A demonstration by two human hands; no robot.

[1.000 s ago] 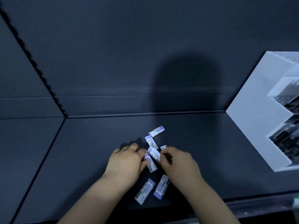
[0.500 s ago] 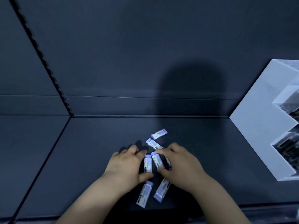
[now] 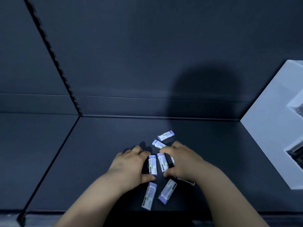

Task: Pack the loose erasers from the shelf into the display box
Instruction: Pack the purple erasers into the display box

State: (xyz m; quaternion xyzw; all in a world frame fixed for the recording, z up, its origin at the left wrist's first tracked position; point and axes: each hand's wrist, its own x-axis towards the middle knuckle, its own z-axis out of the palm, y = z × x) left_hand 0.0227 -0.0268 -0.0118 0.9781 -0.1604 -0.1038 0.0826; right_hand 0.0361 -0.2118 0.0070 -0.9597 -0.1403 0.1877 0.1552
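Fingers of the left hand curl beside one of the erasers, with the thumb at its lower end. The right hand brackets a second eraser between forefinger and thumb. These two lie side by side between the hands, low in the centre, on the dark shelf. Two more lie just below the hands and two just above. The right wrist half covers another. The white box stands well apart at the right edge, cut off by the frame. A slotted upright runs down from the upper left. A shadow falls on the back wall.
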